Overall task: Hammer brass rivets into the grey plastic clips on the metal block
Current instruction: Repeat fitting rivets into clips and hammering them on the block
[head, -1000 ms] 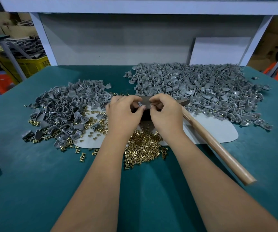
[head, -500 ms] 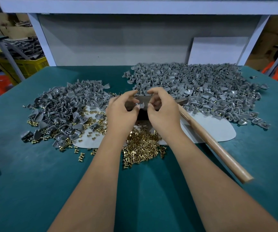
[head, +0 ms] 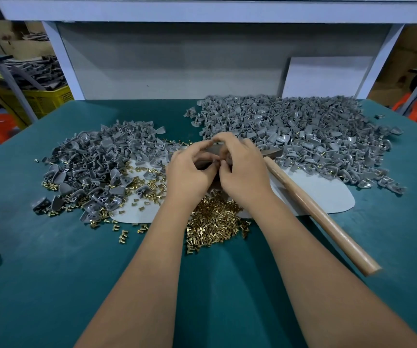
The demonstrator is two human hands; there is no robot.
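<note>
My left hand (head: 192, 172) and my right hand (head: 243, 172) meet over the dark metal block (head: 211, 149), which they mostly hide. The left fingers curl and pinch a small grey plastic clip (head: 213, 164), largely covered. Against the clip, the right fingertips pinch a brass rivet (head: 219, 160). A heap of loose brass rivets (head: 215, 226) lies just below my wrists. The wooden-handled hammer (head: 320, 214) lies on the table to the right of my right forearm, and neither hand touches it.
One pile of grey clips (head: 96, 164) with scattered rivets lies at the left, a larger one (head: 290, 126) at the back right. A pale grey mat (head: 325, 194) lies on the green table (head: 51, 285). A white board (head: 328, 76) leans on the back wall.
Both hands have stayed over the block. The fingers of both hands have closed in toward each other, and the right fingertips have come down onto the clip.
</note>
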